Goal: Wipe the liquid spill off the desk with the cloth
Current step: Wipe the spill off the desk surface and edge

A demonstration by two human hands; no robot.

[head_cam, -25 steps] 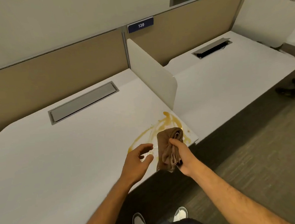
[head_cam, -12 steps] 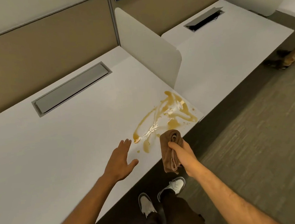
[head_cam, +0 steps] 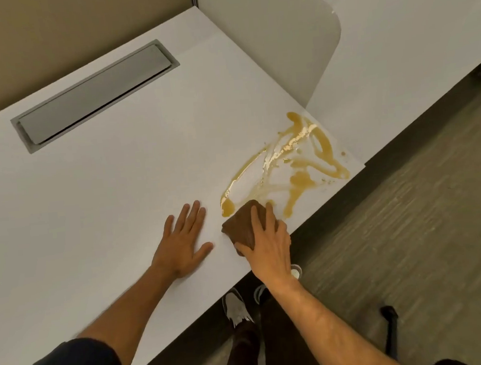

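Note:
An amber liquid spill (head_cam: 289,160) spreads in streaks over the near right corner of the white desk (head_cam: 117,178). A folded brown cloth (head_cam: 244,224) lies on the desk at the spill's near left edge, touching its nearest puddle. My right hand (head_cam: 268,244) presses down on the cloth with fingers spread over it. My left hand (head_cam: 185,242) rests flat on the desk just left of the cloth, palm down, fingers apart, holding nothing.
A white divider panel (head_cam: 273,39) stands at the desk's right edge, just behind the spill. A grey cable hatch (head_cam: 95,93) sits in the desk at the back left. The front edge runs diagonally by my right wrist; my shoes (head_cam: 238,307) and floor lie below.
My right hand has brought the cloth from the air down onto the desk at the spill's edge. My left hand has dropped flat onto the desk. The camera has moved closer.

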